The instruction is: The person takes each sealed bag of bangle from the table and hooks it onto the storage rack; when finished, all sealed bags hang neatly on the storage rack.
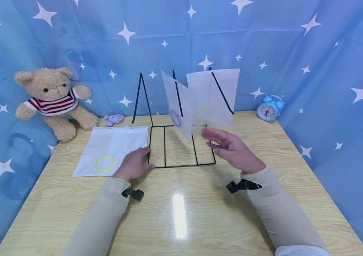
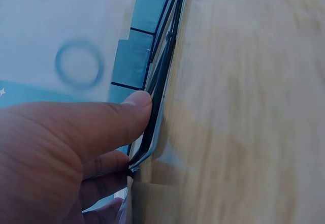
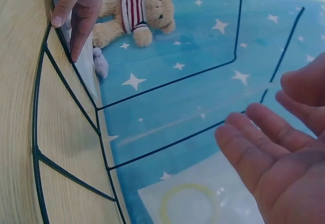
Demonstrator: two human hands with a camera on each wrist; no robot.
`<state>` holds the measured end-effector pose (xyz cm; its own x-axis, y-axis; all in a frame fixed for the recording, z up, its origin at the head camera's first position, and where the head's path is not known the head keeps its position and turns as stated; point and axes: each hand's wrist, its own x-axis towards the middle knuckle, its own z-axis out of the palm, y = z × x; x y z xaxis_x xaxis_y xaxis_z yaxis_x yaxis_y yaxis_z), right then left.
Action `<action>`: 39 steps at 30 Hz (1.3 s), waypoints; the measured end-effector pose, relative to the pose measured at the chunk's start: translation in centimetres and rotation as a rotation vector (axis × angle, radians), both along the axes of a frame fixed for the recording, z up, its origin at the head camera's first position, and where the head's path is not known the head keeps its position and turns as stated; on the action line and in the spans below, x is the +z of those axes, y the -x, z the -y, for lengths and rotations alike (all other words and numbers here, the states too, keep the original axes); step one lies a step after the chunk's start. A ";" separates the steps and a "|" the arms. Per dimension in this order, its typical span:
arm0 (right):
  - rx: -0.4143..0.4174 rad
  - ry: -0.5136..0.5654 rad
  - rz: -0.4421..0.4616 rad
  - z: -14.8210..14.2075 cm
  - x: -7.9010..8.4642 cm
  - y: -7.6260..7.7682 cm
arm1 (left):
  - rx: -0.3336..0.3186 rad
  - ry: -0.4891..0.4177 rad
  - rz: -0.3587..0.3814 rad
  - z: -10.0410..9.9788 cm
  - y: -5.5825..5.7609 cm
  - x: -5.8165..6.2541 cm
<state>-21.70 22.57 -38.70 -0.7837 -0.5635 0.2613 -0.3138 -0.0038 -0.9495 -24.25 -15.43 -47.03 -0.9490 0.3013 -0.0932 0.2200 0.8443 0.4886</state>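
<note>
A black wire rack (image 1: pixel 181 166) with tall pointed uprights stands on the table. My left hand (image 1: pixel 134 164) rests on its front left corner, the thumb (image 2: pixel 137 102) against the wire and the index finger reaching along the side bar. Two translucent white pouches stand in the rack: one with a bluish ring (image 1: pixel 175 118) in the middle, set at an angle, and one with a yellow ring (image 1: pixel 205 115) at the right. My right hand (image 1: pixel 232 147) hovers over the rack's right side, fingers extended, holding nothing, in front of the yellow-ringed pouch.
Overlapping white pouches (image 1: pixel 104 142), the front one with a yellow ring, lie left of the rack. A teddy bear (image 1: pixel 53 96) and a small purple toy (image 1: pixel 113 119) sit behind them. A blue alarm clock (image 1: pixel 268 109) stands at the back right before a starry curtain (image 1: pixel 331 71).
</note>
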 end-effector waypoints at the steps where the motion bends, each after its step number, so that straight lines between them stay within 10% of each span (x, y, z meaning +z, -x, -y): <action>1: -0.009 -0.012 0.000 0.0 -0.1 0.1 | 0.001 0.000 0.001 0.0 0.0 0.0; 13: -0.350 -0.411 0.098 -2.0 -3.1 3.1 | -0.002 0.016 -0.009 0.0 0.2 -0.2; 29: -0.225 -0.707 0.195 -3.8 -7.1 4.9 | 0.014 -0.070 -0.020 0.4 0.5 -0.2; 39: -0.217 -0.720 0.208 -3.6 -7.3 5.1 | 0.225 -0.383 -0.035 7.5 1.7 0.2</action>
